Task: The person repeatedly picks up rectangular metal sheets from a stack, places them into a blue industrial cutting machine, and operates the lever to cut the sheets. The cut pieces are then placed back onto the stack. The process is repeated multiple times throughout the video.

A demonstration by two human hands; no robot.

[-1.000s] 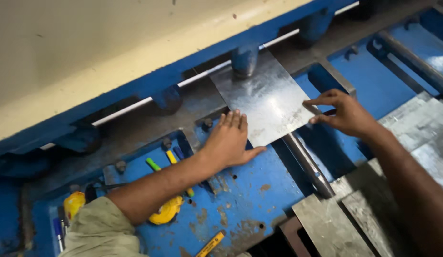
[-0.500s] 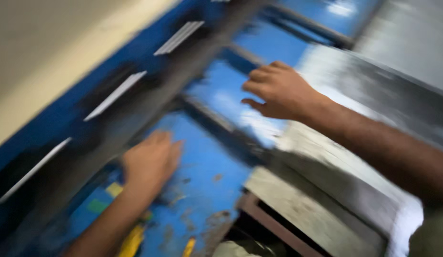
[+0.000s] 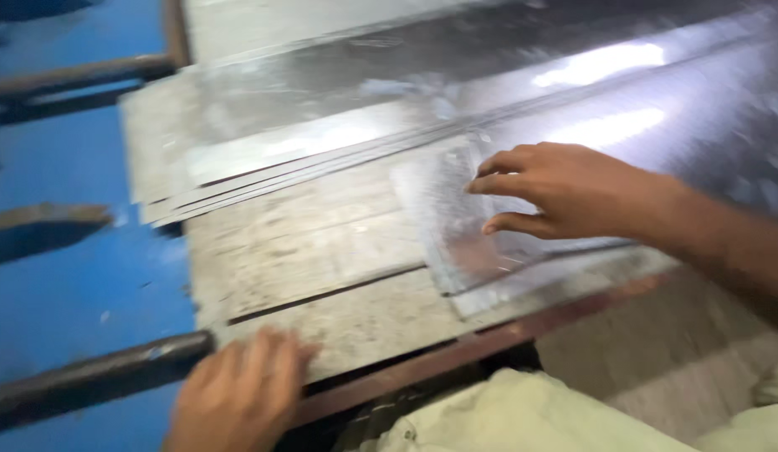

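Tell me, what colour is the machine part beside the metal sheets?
Bright blue, seen clearly on the left of the head view.

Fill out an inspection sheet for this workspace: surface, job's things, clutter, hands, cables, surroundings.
Surface: blue machine bed with dark round bars.
Job's things: stacked sheet-metal pieces; one small shiny sheet on top.
Clutter: nothing seen.
Hands: right hand rests on the small sheet, fingers spread; left hand lies flat at the stack's near edge, blurred.
Cables: nothing seen.
Surroundings: rusty frame rail under the stack; pale clothing below.
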